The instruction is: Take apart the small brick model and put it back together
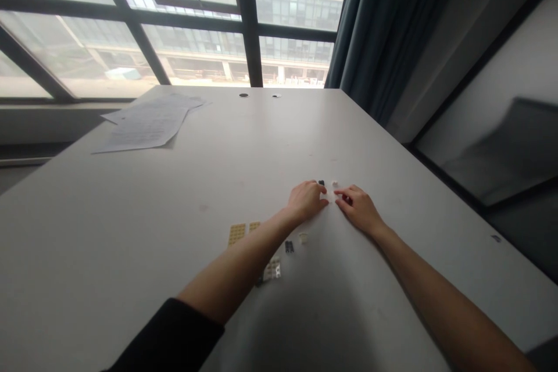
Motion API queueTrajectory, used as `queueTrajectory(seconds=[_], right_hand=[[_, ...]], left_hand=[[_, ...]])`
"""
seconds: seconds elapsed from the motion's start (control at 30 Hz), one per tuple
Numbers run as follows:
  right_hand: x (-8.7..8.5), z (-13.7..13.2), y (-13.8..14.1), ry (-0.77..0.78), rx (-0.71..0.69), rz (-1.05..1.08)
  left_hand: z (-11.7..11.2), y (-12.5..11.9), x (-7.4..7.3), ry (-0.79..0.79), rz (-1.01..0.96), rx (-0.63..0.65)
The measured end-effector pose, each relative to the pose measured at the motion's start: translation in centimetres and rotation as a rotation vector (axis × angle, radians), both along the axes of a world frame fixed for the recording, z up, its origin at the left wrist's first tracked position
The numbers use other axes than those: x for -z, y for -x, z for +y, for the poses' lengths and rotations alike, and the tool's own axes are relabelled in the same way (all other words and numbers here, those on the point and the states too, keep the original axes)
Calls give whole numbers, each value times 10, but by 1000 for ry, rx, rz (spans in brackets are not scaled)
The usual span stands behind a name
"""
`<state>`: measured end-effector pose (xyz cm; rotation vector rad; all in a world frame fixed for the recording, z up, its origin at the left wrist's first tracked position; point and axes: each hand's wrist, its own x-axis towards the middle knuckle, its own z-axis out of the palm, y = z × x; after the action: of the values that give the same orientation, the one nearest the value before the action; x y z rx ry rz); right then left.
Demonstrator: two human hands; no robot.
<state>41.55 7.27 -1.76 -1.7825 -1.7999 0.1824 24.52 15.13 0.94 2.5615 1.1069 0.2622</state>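
My left hand [308, 199] reaches in from the left, its thumb and fingers curled around the near side of a small white piece [331, 195]. Facing it, my right hand [357, 207] has thumb and forefinger bent at the piece's other side. The piece is pale against the tabletop, so its shape is hard to make out. Just beyond the fingertips lie a small black piece [321, 182] and another small white piece [335, 183]. Closer to me are a dark studded block [289, 247] and a cream-coloured piece [303, 238].
Yellow studded plates [237, 233] and a pale studded plate [272, 268] lie beside and partly behind my left forearm. Printed papers [146, 125] rest at the far left of the white table [244, 151]. A small dark scrap [496, 238] is near the right edge. Windows and a curtain [383, 23] stand beyond.
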Motion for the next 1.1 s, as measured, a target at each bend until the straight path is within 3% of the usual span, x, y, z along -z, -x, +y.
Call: queueTrajectory(seconds=[0.23, 0.73, 0.87, 1.0, 1.1], right_hand=[[5, 0, -10, -22, 36, 40], [4, -3, -8, -78, 57, 93], [2, -8, -8, -152, 82, 130], [-1, -14, -1, -188, 32, 144], [-7, -18, 12, -194, -33, 154]], left_hand=[[-2, -23, -1, 29, 2, -3], [-1, -15, -2, 38, -78, 34], [-2, 27, -19, 41, -105, 54], [2, 110, -40, 50, -190, -8], [-2, 178, -46, 89, -185, -102]])
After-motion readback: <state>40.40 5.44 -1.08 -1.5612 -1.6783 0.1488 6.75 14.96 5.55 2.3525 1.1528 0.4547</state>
